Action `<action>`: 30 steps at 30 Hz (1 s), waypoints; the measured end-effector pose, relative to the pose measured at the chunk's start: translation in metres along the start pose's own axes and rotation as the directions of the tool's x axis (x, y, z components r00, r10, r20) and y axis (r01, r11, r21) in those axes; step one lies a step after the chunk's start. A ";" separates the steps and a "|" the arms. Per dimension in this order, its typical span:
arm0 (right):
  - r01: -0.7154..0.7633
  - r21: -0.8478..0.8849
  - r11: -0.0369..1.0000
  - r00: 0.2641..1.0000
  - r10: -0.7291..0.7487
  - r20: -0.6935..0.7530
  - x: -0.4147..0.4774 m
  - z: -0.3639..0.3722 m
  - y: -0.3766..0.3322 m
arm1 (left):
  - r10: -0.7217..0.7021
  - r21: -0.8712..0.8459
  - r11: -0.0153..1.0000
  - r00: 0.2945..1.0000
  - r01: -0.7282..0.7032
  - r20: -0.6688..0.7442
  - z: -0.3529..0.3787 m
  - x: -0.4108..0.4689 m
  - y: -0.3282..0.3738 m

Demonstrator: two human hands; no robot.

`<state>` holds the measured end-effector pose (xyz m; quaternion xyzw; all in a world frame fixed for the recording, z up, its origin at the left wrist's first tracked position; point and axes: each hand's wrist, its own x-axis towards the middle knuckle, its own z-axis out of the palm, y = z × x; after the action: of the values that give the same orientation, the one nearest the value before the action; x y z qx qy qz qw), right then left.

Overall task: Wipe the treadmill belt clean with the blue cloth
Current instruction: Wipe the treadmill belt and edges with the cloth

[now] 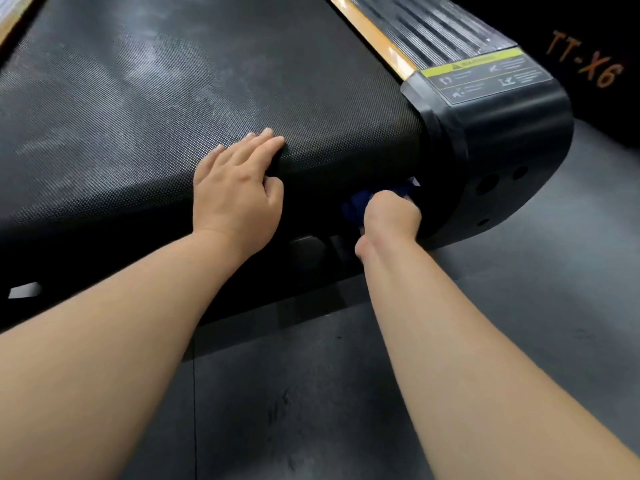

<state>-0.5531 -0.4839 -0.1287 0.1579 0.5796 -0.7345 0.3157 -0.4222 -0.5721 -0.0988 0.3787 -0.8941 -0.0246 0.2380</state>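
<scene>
Left hand [239, 188] flat, fingers straight, on the black textured treadmill belt [173, 84] at its rear curve. Right hand [391, 213] fisted around the crumpled blue cloth [356, 202], pressed low against the belt end beside the black plastic end cap [502, 150]. Risk: cloth snagging in the belt-cap gap; dusty top unwiped.

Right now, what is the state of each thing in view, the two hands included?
treadmill belt, pale dusty smears on its top surface.
blue cloth, bunched in the right hand, against the belt's rear curve.
left hand, fingers straight, resting flat on the belt's rear edge.
right hand, grips the blue cloth beside the end cap.
warning label, stuck flat on the end cap.
</scene>
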 end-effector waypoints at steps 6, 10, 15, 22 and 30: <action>-0.034 -0.224 0.974 0.974 0.082 0.211 -0.004 -0.009 0.016 | 0.000 0.017 1.000 1.000 0.001 -0.020 0.002 -0.001 0.000; 0.017 -0.062 0.998 0.997 -0.012 0.080 0.016 -0.026 -0.015 | 0.009 -0.008 1.000 1.000 -0.009 0.002 -0.002 0.000 -0.002; 0.024 0.011 1.000 0.971 -0.026 0.237 -0.008 -0.014 -0.001 | -0.002 -0.018 1.000 1.000 0.002 -0.015 0.000 0.000 0.000; 0.910 -0.364 0.201 0.341 -0.861 0.378 -0.019 -0.021 -0.039 | -0.035 -0.072 0.997 0.999 0.035 0.009 -0.002 0.003 0.001; 0.614 -0.559 -0.557 0.384 -0.408 0.829 0.022 0.020 -0.093 | -0.075 -0.115 0.990 0.997 0.077 0.025 -0.019 0.033 0.003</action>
<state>-0.6271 -0.4973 -0.0658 -0.5183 0.8392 -0.1268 -0.1050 -0.4360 -0.5905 -0.0681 0.3979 -0.8783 -0.0894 0.2494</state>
